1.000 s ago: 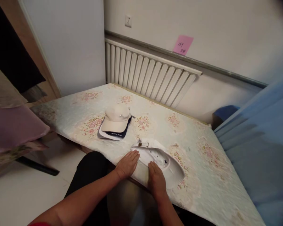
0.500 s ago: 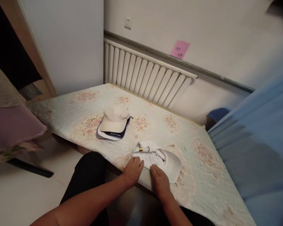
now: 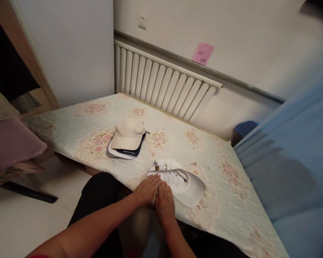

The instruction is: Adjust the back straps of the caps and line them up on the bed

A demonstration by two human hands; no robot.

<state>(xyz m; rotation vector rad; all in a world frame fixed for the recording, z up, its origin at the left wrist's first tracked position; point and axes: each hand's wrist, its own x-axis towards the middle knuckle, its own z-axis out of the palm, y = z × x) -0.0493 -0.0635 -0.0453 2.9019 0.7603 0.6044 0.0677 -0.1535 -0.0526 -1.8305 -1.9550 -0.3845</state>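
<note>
A white baseball cap [image 3: 195, 190] lies near the front edge of the bed-like surface, its brim to the right and its strap with a metal buckle [image 3: 157, 167] at the back left. My left hand [image 3: 148, 189] rests flat at the cap's near left side, fingers stretched out. Beside it, my right hand [image 3: 164, 204] has straight fingers at the cap's near edge, and the two hands touch or nearly so. Neither hand grips anything that I can see. Farther left sits a stack of caps: a beige cap [image 3: 127, 134] on top, with dark, white and grey brims below.
A floral cover [image 3: 226, 208] spreads over the surface. Behind it are a white radiator [image 3: 161, 79] and a wall with a pink note [image 3: 203, 53]. A blue curtain [image 3: 293, 161] hangs at right. My dark-clothed knee [image 3: 101, 190] is against the front edge.
My right hand has moved left, from the cap's near middle to beside my left hand. My left hand's fingers have straightened. The cap has hardly moved; the view has shifted slightly.
</note>
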